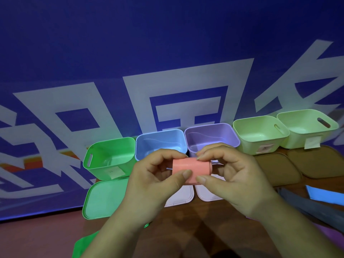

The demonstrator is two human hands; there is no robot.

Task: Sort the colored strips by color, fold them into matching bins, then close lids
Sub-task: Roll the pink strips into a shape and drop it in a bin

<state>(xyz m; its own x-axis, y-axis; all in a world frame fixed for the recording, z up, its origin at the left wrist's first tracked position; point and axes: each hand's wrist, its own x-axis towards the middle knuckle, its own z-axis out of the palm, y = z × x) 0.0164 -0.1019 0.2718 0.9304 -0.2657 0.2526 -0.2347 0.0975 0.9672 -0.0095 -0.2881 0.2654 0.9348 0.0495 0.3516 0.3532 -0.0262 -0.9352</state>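
Note:
A folded pink strip (191, 169) is held above the table by both hands. My left hand (154, 181) pinches its left side between thumb and fingers, and my right hand (234, 181) pinches its right side. Behind them stands a row of open bins: a green bin (104, 146), a blue bin (160, 133), a purple bin (210, 128) and two pale green bins (260, 121) (307, 114). A blue strip (323, 196), a grey strip (307, 205), a purple strip (331, 231) and a green strip (81, 246) lie loose on the table.
Lids lie in front of the bins: a green lid (104, 198), two white lids (182, 196) (206, 194) partly hidden by my hands, and two brown lids (275, 168) (320, 161). A blue banner with white shapes (167, 53) fills the background. The table is brown wood (186, 229).

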